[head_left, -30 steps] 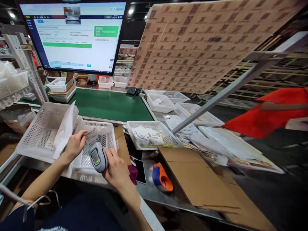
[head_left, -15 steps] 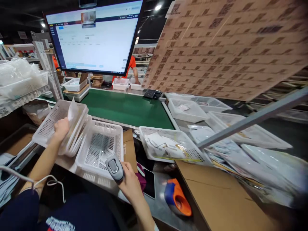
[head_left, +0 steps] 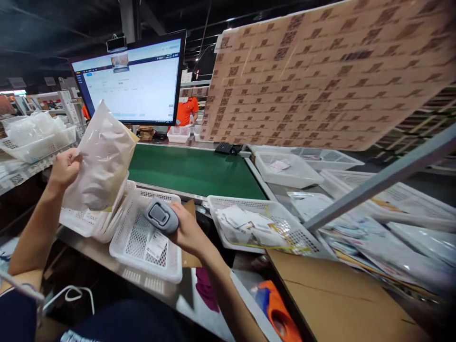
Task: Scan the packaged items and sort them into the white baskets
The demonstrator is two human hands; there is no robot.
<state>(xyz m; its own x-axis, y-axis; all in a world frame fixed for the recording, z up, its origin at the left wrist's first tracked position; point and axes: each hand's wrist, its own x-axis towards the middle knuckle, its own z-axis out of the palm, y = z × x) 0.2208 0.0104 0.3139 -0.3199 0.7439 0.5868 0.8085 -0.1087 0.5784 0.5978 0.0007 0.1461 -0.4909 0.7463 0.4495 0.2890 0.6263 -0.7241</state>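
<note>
Bag up in one hand, scanner in the other

My landmark is the open basket (head_left: 142, 264) in front of me. Up and to its left, my left hand (head_left: 66, 167) grips the left edge of a pale plastic mailing bag (head_left: 103, 161), thumb on the near face. The bag hangs tilted above the left-hand basket (head_left: 76, 224), just beside my landmark. Over the open basket itself, my right hand (head_left: 187, 230) is closed around a grey scanner (head_left: 161, 216). Below the scanner, a printed slip (head_left: 156, 244) lies inside the basket.

As I judge it, the bag looks soft and likely to sag, so a firm edge pinch with fingers off its broad face serves best. A loose wrist on the scanner side should help, with the scanner well clear of the basket's rim. I cannot tell what the bag's far side shows.
</note>
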